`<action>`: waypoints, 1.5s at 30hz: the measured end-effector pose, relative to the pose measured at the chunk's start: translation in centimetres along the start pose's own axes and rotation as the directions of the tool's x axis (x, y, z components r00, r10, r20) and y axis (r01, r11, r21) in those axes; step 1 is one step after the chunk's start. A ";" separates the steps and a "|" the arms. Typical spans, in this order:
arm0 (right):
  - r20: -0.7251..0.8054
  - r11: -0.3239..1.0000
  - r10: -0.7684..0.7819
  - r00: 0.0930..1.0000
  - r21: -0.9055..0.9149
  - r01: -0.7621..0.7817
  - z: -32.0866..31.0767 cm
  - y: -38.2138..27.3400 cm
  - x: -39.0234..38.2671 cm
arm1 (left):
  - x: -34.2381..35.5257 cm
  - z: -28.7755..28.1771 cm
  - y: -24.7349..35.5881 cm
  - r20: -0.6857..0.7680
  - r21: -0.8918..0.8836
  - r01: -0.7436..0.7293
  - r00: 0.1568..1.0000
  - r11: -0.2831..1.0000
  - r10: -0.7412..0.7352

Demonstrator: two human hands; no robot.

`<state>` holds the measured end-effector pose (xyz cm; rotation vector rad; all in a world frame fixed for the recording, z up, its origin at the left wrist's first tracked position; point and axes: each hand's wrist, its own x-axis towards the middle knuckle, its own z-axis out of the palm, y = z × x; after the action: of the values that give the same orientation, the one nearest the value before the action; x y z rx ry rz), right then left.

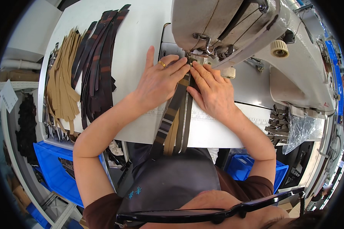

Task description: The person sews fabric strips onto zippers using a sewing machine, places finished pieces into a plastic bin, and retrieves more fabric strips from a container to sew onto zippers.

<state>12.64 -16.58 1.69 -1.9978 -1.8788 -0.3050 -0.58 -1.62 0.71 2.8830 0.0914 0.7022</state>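
A long dark zipper with metal teeth (186,110) runs from under the sewing machine head (221,26) toward me and over the table's front edge. Beside it lies a dark striped fabric strip (167,120), with a tan layer (171,135) showing between them. My left hand (159,80) is open, thumb raised away, its fingertips resting on the strip's top end near the needle area. Opposite it, my right hand (214,87) lies flat and open, with fingertips and thumb on the zipper's right side. The machine head partly hides the presser foot and needle.
Tan strips (63,72) and dark striped strips (103,61) lie in bunches at the left. Small dark pieces (278,124) and a clear plastic bag (302,128) sit at the right. Below the table are a left blue bin (57,168) and a right blue bin (240,166).
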 end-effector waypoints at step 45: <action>-0.035 0.998 -0.034 0.999 0.059 0.036 0.2 1.2 0.4 | -0.4 0.5 -0.2 -0.057 0.106 -0.073 0.995 0.992 0.080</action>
<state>13.85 -16.16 1.50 -1.9103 -1.8817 -0.2871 -0.74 -1.51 0.04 2.9779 0.0258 0.8225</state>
